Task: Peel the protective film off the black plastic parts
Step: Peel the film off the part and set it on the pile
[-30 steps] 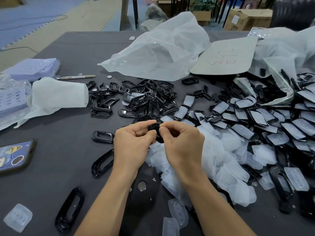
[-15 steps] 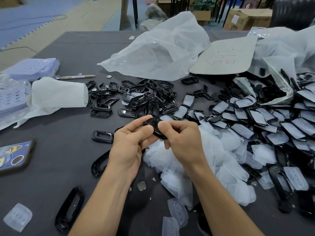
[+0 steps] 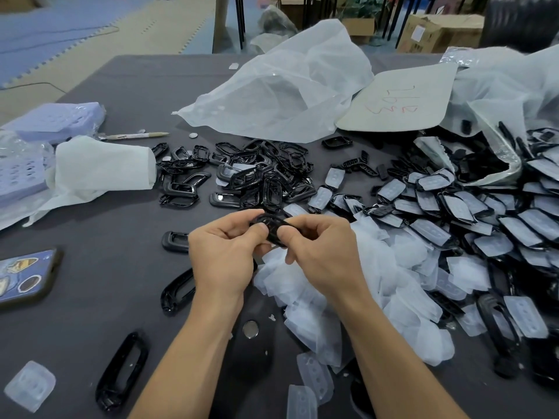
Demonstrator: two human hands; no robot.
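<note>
Left hand (image 3: 222,257) pinches the near-left edge of a black plastic part (image 3: 272,226); right hand (image 3: 322,254) pinches its right edge. Part held between both hands, raised above the surface (image 3: 90,282), over peeled film pile (image 3: 348,282).

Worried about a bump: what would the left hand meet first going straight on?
Probably the right hand, just across the part both pinch; depth is unclear.

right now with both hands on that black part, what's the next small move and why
The left hand and right hand both pinch the black part, and I cannot tell whether film is on it. So probably pick at its edge with a thumbnail to lift any film.
</note>
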